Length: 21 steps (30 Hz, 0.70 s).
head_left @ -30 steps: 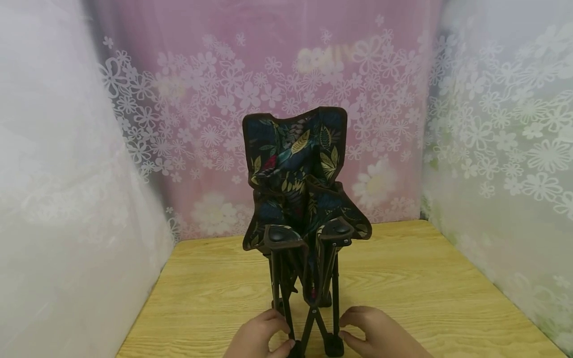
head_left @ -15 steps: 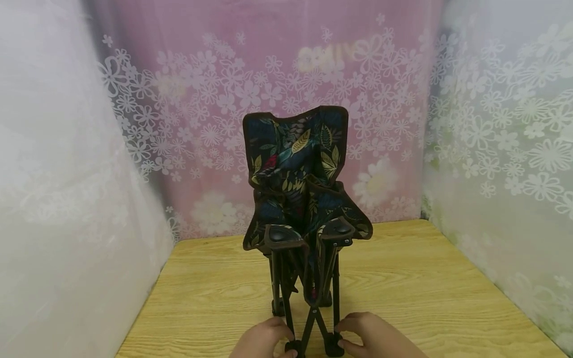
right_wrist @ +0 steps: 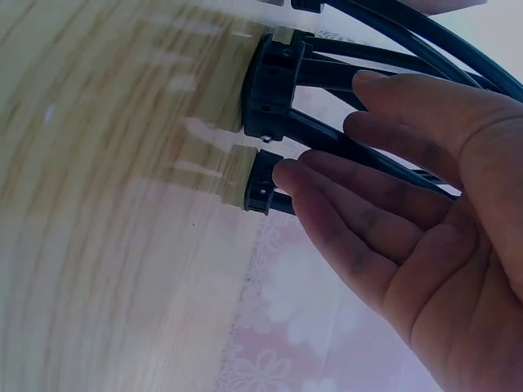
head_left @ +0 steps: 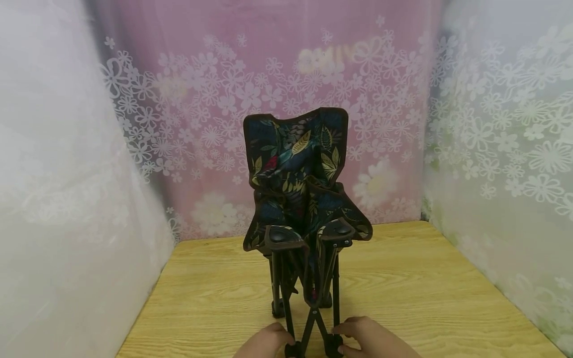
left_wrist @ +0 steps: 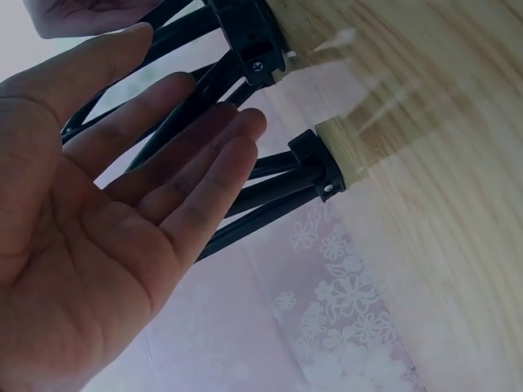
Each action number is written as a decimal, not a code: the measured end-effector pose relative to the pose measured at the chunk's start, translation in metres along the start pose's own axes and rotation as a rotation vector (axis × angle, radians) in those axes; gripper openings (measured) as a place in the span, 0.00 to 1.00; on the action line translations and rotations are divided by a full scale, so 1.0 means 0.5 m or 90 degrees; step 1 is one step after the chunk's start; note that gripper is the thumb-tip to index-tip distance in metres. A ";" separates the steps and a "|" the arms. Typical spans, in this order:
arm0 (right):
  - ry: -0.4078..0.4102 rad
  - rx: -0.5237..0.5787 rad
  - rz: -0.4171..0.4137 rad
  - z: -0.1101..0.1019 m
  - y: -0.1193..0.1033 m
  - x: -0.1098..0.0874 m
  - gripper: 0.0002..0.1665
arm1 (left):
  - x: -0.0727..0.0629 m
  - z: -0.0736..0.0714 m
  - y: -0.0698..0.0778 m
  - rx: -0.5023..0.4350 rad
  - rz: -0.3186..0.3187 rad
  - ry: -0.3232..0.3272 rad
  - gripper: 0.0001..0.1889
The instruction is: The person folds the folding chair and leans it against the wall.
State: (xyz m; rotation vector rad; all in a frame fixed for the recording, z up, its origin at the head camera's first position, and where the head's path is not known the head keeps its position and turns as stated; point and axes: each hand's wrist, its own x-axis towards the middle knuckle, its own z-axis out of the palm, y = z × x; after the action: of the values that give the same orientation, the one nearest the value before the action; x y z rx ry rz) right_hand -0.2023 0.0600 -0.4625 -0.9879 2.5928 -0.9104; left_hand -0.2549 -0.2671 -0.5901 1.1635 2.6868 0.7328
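A small folding camp chair (head_left: 293,149) with dark leaf-print fabric stands upright, partly folded, in the middle of the table. Its black legs end in plastic feet, such as the front right foot (head_left: 333,345). My left hand (head_left: 264,342) is at the front left leg, low by the foot; in the left wrist view its fingers (left_wrist: 204,184) are nearly straight beside the tubes. My right hand (head_left: 364,338) is at the front right leg, thumb and forefinger close to the foot. In the right wrist view its fingers (right_wrist: 351,220) are loosely extended; firm contact cannot be told.
The wood-grain table (head_left: 201,293) has its back edge against a pink flowered curtain (head_left: 201,109). Pale sheets hang on both sides, the left sheet (head_left: 67,174) and the flowered right sheet (head_left: 506,149).
Both hands have moved slightly inward and down toward the chair's front feet. The chair has stayed in place.
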 end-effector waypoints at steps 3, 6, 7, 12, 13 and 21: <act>-0.011 0.000 0.011 0.003 -0.001 0.004 0.15 | 0.002 0.001 0.002 -0.009 -0.001 -0.006 0.28; -0.024 0.008 0.026 0.007 0.001 0.007 0.15 | 0.006 0.006 0.005 -0.020 0.000 -0.019 0.25; -0.027 0.014 0.031 0.008 0.002 0.007 0.15 | 0.006 0.008 0.006 -0.022 0.003 -0.021 0.24; -0.028 0.026 0.037 0.017 0.010 0.009 0.15 | 0.010 0.013 0.011 -0.008 0.027 -0.014 0.23; -0.028 0.019 0.030 0.019 0.011 0.009 0.15 | 0.010 0.013 0.012 -0.002 0.034 -0.008 0.23; -0.014 -0.003 -0.008 0.030 0.016 0.011 0.13 | 0.014 0.020 0.027 0.018 0.049 0.012 0.19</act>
State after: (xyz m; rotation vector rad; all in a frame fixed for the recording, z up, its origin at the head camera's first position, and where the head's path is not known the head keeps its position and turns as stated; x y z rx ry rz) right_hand -0.2046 0.0538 -0.4792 -1.0112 2.5747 -0.8929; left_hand -0.2480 -0.2503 -0.5916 1.2793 2.6895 0.7211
